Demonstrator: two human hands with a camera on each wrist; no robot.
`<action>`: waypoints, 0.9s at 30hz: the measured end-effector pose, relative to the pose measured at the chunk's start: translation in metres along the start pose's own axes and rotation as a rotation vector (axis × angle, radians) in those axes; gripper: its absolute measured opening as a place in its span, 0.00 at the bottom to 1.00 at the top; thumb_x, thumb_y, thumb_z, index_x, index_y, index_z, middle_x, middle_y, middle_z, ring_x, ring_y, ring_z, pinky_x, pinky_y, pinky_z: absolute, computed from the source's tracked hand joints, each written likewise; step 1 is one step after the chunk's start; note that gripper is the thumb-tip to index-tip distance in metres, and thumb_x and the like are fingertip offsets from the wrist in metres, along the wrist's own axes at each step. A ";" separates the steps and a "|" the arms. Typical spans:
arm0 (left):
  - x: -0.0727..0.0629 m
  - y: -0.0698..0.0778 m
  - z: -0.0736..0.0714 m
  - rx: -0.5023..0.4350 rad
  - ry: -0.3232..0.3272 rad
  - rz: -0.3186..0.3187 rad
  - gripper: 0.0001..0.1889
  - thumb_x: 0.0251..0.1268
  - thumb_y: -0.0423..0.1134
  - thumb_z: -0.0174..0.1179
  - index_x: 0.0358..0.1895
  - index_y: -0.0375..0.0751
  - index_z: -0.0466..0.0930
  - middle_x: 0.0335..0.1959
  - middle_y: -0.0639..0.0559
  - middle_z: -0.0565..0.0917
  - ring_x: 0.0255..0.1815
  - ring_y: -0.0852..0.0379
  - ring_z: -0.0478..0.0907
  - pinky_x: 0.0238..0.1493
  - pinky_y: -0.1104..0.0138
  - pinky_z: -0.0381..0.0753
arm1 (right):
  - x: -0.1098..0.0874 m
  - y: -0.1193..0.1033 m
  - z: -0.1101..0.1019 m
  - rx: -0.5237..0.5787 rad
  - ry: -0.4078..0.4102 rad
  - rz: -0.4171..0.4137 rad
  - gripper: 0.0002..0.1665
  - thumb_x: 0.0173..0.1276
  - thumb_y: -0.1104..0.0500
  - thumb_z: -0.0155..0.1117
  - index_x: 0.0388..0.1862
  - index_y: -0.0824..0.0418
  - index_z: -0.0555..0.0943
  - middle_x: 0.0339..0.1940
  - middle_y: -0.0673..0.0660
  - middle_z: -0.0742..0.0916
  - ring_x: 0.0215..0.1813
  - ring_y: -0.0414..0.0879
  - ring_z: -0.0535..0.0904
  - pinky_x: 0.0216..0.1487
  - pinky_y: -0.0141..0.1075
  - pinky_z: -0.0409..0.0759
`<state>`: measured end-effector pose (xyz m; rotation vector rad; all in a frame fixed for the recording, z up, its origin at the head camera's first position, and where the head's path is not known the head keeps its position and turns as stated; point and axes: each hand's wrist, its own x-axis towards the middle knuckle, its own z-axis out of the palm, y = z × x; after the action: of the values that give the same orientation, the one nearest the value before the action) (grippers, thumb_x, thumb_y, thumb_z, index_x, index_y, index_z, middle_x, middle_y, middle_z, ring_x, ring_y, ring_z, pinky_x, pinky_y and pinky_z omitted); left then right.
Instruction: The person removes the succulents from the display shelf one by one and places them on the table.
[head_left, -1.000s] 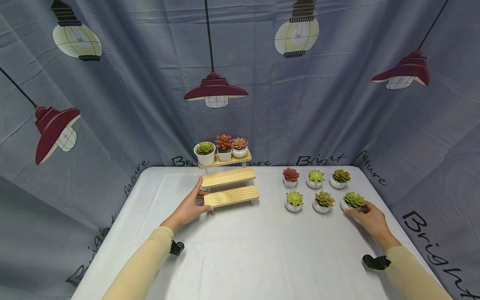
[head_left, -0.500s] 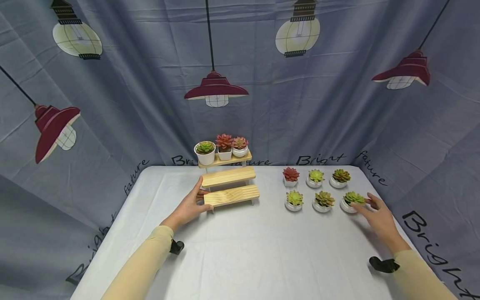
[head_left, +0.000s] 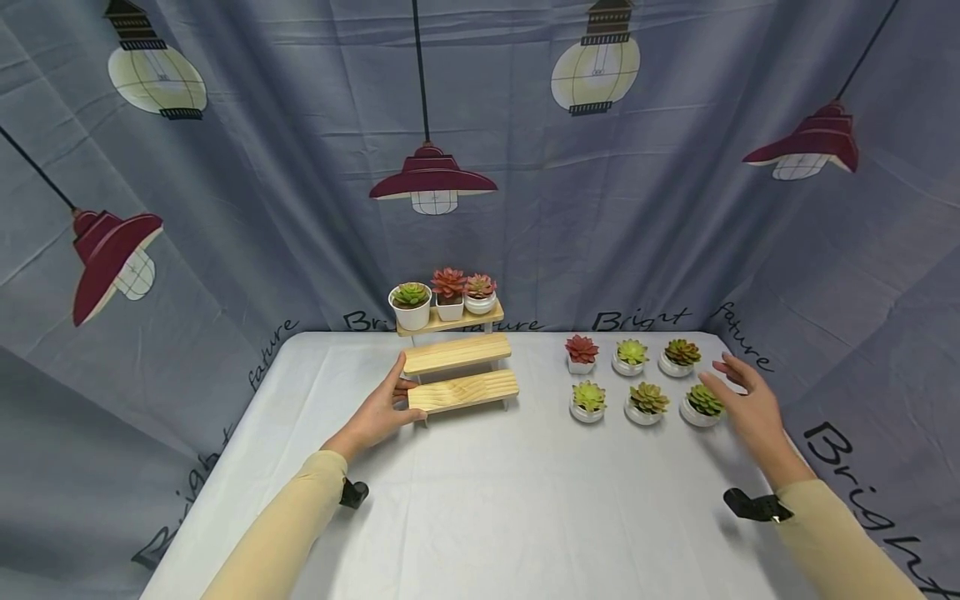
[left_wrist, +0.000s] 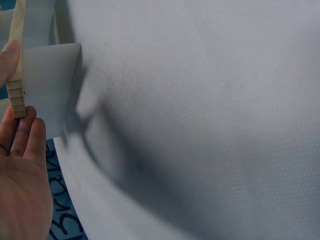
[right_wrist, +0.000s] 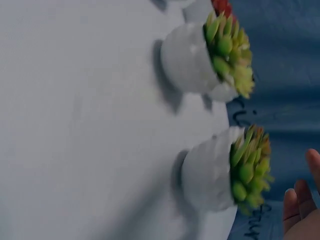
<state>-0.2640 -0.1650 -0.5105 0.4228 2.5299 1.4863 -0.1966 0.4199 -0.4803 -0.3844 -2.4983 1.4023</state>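
A three-step wooden plant stand stands left of the table's middle. My left hand grips its left end; in the left wrist view the thumb lies on the board and the fingers curl at its end. Three potted succulents fill the top step: a green one, a red one and a pinkish one. My right hand is raised with fingers spread, holding nothing, beside a green succulent in a white pot. The right wrist view shows its fingers apart from the potted succulents.
Two rows of white-potted succulents stand on the right side of the white table, among them a red one, a yellow-green one and a brownish-green one. A grey printed curtain hangs behind the table.
My right hand has let go of the front-right green succulent, drawn back and risen a little. That pot stays on the table. The left hand keeps its grip on the stand.
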 end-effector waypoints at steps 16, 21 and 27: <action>0.001 0.000 0.001 0.005 0.004 -0.006 0.62 0.61 0.40 0.76 0.85 0.58 0.32 0.67 0.41 0.72 0.72 0.40 0.68 0.74 0.48 0.66 | 0.011 -0.065 0.061 0.154 -0.080 -0.149 0.44 0.77 0.38 0.59 0.83 0.54 0.60 0.74 0.61 0.74 0.73 0.55 0.67 0.71 0.55 0.68; 0.001 0.001 0.001 -0.001 -0.001 -0.017 0.62 0.62 0.40 0.75 0.84 0.61 0.32 0.68 0.41 0.72 0.72 0.40 0.68 0.74 0.48 0.66 | 0.016 -0.077 0.082 0.222 -0.123 -0.190 0.43 0.76 0.40 0.62 0.82 0.54 0.63 0.72 0.63 0.76 0.74 0.59 0.65 0.73 0.60 0.64; 0.000 0.001 0.001 0.002 0.001 -0.018 0.62 0.62 0.40 0.75 0.84 0.61 0.31 0.68 0.41 0.72 0.72 0.40 0.68 0.75 0.49 0.66 | 0.021 -0.093 0.106 0.252 -0.157 -0.208 0.42 0.74 0.39 0.64 0.80 0.54 0.65 0.71 0.61 0.76 0.71 0.56 0.69 0.66 0.47 0.72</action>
<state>-0.2638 -0.1640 -0.5098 0.3980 2.5293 1.4787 -0.2619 0.2965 -0.4525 0.0355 -2.3536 1.6878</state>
